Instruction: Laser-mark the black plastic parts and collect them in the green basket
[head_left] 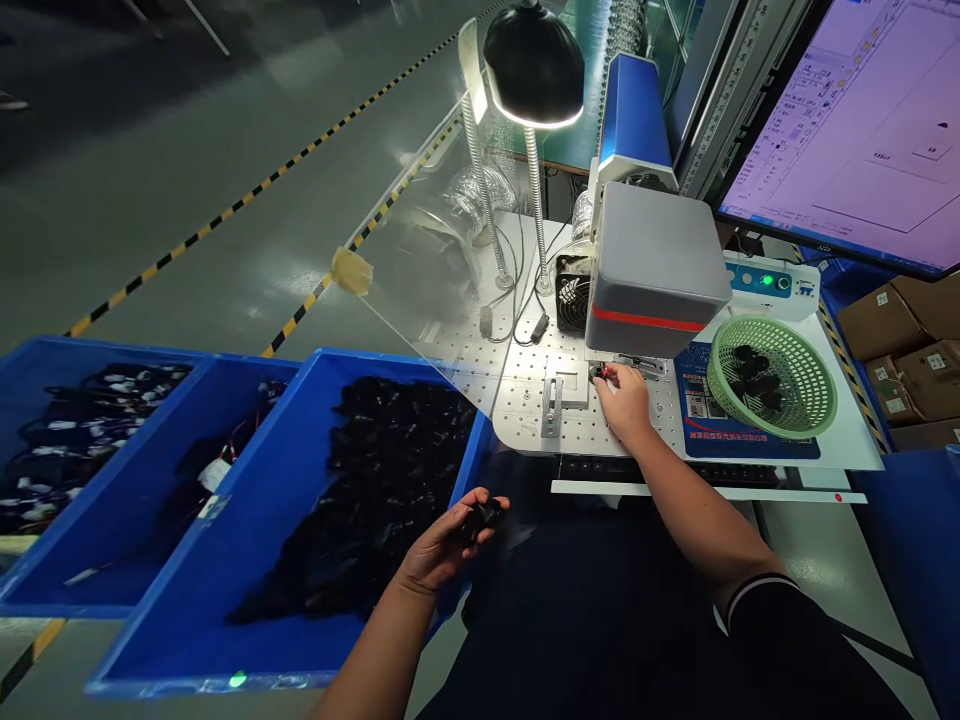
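My left hand [450,535] is closed around small black parts [484,514], held beside the right wall of a blue bin. Their exact kind I cannot make out. On the perforated metal worktable [517,405], my right hand [625,400] reaches under the grey head [660,265] of a machine. Its fingertips pinch a small dark part [598,372] with a bit of red at it, at the fixture; the fingers cover most of it. A metal bracket [553,405] is fixed to the table left of that hand.
The blue bin [300,667] at my left holds a heap of black parts [382,480]; another blue bin [75,605] stands beyond. A green basket [817,400] with several black parts rests on the right. A lamp [534,65], clear sheet [420,290] and monitor [862,140] surround the machine.
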